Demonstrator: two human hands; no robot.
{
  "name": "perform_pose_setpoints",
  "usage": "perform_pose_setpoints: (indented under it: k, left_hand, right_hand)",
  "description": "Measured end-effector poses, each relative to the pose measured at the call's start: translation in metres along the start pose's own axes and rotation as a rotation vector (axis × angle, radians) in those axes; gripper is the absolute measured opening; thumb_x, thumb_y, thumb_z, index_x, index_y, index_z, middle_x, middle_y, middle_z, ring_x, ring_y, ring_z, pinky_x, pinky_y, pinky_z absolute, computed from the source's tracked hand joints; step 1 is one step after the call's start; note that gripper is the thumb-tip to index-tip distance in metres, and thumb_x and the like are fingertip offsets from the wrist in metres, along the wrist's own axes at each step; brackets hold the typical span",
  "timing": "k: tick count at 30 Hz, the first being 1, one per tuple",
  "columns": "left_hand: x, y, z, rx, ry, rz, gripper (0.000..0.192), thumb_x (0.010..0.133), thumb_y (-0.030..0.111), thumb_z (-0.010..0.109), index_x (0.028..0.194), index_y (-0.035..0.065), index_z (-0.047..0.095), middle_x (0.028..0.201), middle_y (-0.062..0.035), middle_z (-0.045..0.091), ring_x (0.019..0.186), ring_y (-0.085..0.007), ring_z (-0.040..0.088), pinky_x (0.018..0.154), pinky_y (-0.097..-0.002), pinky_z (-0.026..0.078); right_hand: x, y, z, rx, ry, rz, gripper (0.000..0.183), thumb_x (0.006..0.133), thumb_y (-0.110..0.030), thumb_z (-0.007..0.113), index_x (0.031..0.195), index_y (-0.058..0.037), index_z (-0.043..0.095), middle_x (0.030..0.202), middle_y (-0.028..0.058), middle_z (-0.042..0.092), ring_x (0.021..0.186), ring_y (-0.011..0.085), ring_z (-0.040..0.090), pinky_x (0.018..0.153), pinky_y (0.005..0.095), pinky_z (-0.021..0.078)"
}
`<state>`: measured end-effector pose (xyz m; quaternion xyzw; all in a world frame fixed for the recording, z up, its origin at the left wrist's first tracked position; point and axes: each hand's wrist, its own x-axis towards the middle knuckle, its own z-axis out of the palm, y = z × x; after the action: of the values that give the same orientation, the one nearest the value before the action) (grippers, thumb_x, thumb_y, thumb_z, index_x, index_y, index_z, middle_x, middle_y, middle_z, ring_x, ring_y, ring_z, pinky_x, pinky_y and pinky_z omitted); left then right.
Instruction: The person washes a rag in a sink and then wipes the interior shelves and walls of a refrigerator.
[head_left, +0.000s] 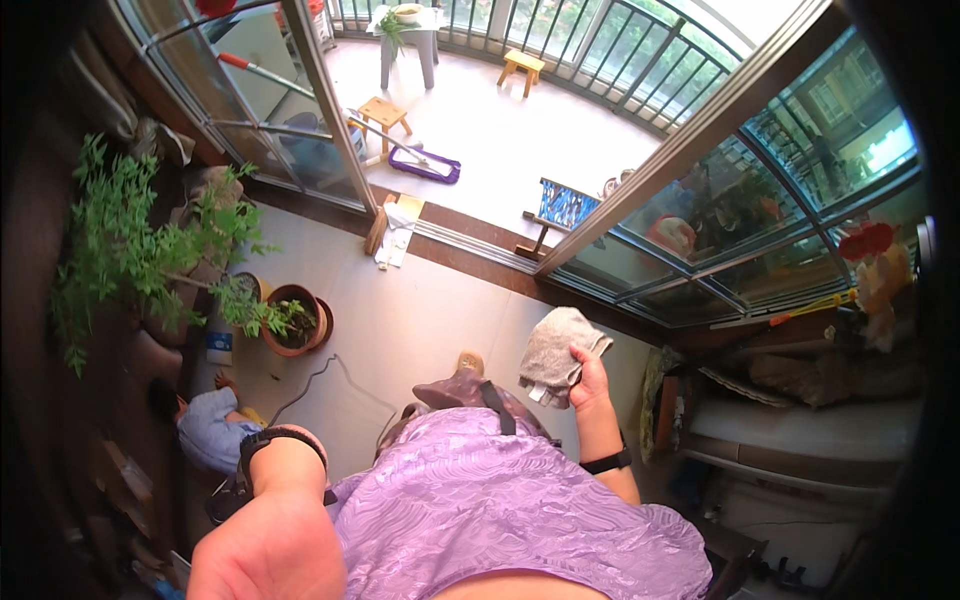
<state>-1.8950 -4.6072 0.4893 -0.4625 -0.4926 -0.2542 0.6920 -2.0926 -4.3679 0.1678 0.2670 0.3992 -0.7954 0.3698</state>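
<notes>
My right hand (590, 379) grips a folded grey-beige cloth (559, 352), out to the right of my purple patterned top (480, 502). The thumb lies over the cloth's edge, and a white tag hangs from its lower corner. My left hand (266, 551) is close to the camera at the lower left, palm side showing. Its fingers run past the picture's lower edge, so their pose is hidden. Dark straps circle both wrists. One shoe (471, 363) shows on the tiled floor in front of me.
At left stand potted plants (289, 330) and a cable (307, 390); a small person (214, 431) is low beside them. Ahead, a sliding-door track (472, 244) crosses the floor near a hand brush (380, 225). Beyond lie a purple-edged flat mop (424, 164) and wooden stools (384, 112).
</notes>
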Motion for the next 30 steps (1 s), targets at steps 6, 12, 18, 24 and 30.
perform_pose_setpoints:
  k: [6,12,18,24,30]
  left_hand:
    - [-0.043,-0.114,0.001,-0.190,-0.029,-0.070,0.012,0.085,0.020,0.038,0.075,0.0152,0.033,0.061,0.0093,0.031,0.048,-0.0019,0.030,0.061,-0.0206,0.025]
    - [-0.096,-0.229,-0.027,-0.208,-0.014,-0.021,0.015,0.084,0.018,0.039,0.071,0.0145,0.032,0.060,0.0079,0.028,0.048,-0.0031,0.029,0.061,-0.0214,0.025]
    - [-0.134,-0.337,-0.063,-0.163,0.073,0.004,0.015,0.083,0.017,0.041,0.069,0.0141,0.035,0.062,0.0066,0.029,0.049,-0.0045,0.030,0.063,-0.0228,0.026]
    - [-0.167,-0.431,-0.090,0.441,0.107,0.047,0.018,0.086,0.020,0.041,0.070,0.0150,0.038,0.064,0.0073,0.032,0.050,-0.0041,0.032,0.062,-0.0242,0.026]
    - [-0.206,-0.504,-0.097,0.599,0.069,0.062,0.024,0.091,0.028,0.038,0.070,0.0167,0.040,0.064,0.0088,0.033,0.050,-0.0044,0.033,0.061,-0.0243,0.025]
  right_hand:
    - [0.081,-0.066,0.091,-0.093,-0.001,-0.083,0.038,0.079,-0.006,0.056,0.116,-0.0021,0.048,0.108,0.0111,0.057,0.097,0.0278,0.057,0.085,0.0415,0.0467]
    - [0.160,-0.104,0.184,-0.056,-0.039,-0.041,0.036,0.079,-0.005,0.056,0.115,-0.0016,0.049,0.108,0.0113,0.057,0.097,0.0271,0.057,0.086,0.0409,0.0462]
    - [0.230,-0.132,0.259,-0.037,0.036,-0.115,0.036,0.079,-0.003,0.055,0.115,-0.0008,0.049,0.109,0.0120,0.057,0.098,0.0267,0.056,0.087,0.0400,0.0454]
    - [0.290,-0.170,0.327,0.001,0.008,-0.092,0.032,0.080,-0.004,0.055,0.112,-0.0005,0.051,0.107,0.0115,0.058,0.096,0.0255,0.057,0.085,0.0392,0.0466]
    - [0.346,-0.207,0.367,-0.010,0.014,-0.085,0.030,0.079,-0.003,0.055,0.109,0.0000,0.053,0.104,0.0110,0.059,0.094,0.0245,0.058,0.083,0.0375,0.0477]
